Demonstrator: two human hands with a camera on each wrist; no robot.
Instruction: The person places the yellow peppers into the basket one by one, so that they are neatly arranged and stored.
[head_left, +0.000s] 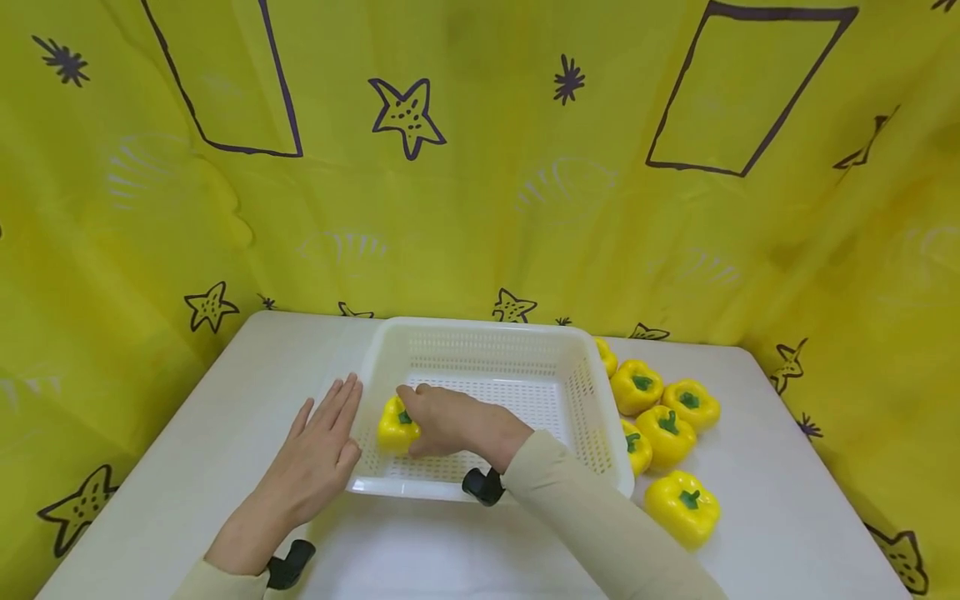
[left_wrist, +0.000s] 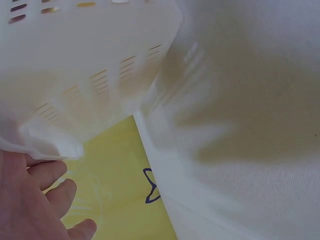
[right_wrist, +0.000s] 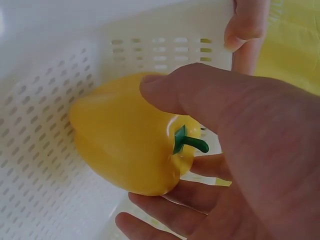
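A yellow bell pepper (head_left: 393,430) with a green stem is inside the white perforated plastic basket (head_left: 420,489), near its left wall. My right hand (head_left: 450,422) reaches over the front rim and holds this pepper. In the right wrist view, the thumb lies on the upper side of the pepper (right_wrist: 125,135) and the fingers curl beneath it. My left hand (head_left: 315,458) is at the basket's left side with its fingers extended. The left wrist view has its fingers by the rim, where contact is partly hidden.
Several yellow bell peppers (head_left: 667,437) stand on the white table (head_left: 772,467) right of the basket, the rearmost partly hidden by its wall. A yellow curtain (head_left: 480,225) with dark drawings hangs behind and around the table. A black wrist strap (head_left: 291,565) is on the left wrist.
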